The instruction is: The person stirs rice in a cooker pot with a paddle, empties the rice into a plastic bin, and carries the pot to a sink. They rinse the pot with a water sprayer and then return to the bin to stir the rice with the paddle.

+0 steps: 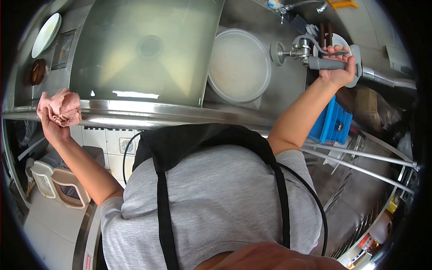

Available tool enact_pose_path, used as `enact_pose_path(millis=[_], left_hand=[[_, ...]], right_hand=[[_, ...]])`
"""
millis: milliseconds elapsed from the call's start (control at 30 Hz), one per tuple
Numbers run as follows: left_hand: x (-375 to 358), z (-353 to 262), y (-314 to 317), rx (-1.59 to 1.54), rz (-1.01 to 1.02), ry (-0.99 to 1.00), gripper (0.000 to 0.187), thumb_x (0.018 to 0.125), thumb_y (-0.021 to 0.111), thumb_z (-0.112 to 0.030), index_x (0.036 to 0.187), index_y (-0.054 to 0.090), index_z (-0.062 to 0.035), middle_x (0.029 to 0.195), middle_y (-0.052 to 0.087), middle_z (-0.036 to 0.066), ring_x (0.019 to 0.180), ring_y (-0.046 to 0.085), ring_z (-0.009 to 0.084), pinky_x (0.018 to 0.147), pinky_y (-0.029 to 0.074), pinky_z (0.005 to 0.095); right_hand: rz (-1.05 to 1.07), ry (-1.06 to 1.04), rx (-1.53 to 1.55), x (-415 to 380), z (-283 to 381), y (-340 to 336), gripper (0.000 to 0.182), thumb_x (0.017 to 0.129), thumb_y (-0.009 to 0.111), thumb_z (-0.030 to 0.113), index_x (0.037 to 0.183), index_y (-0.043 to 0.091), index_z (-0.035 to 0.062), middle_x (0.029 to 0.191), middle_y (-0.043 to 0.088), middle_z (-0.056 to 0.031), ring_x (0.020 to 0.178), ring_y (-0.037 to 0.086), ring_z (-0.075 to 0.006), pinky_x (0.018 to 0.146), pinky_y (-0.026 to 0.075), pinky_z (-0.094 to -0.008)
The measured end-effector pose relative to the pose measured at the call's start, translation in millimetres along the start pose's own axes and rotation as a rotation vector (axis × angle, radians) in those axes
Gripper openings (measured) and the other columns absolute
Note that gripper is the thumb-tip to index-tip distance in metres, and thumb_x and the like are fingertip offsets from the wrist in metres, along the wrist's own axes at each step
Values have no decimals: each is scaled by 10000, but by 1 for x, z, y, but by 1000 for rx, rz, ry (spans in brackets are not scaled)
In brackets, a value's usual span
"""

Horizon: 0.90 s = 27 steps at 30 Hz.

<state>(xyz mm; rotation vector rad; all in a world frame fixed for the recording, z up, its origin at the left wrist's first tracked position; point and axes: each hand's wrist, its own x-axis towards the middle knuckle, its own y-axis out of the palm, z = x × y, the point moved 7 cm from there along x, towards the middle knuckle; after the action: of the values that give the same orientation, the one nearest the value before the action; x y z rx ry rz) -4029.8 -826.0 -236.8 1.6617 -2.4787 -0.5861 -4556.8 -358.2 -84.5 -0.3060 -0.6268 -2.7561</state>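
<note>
My left hand (53, 128) is wrapped round a crumpled pink cloth (66, 108) at the sink's front edge. On the right, my right hand (338, 72) grips the grey handle of a spray nozzle (321, 63), whose head points left over the steel sink (290, 85). A round whitish basin (239, 65) stands in that sink, left of the nozzle head. Left of the basin is a large sink section filled with cloudy water (135, 58).
A white dish (46, 35) and a brown scrubber (38, 72) lie at the far left. A faucet (301, 6) is at the top. Below my right forearm are a blue crate (330, 121) and a metal rack (360, 164). Plastic bins (69, 188) stand lower left.
</note>
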Motion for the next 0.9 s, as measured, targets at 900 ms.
enact_pose_path(millis=[900], left_hand=[[17,15,-11,-30,42,-53,447,828,435,-243,1193,292,-27,1114,433,237,979,484,356,807,434,452]], right_hand=[[9,-1259,-542,-5,353,20,165,553,557,-34,655,428,-29,558,486,-188,447,492,-276,429,448,-345]])
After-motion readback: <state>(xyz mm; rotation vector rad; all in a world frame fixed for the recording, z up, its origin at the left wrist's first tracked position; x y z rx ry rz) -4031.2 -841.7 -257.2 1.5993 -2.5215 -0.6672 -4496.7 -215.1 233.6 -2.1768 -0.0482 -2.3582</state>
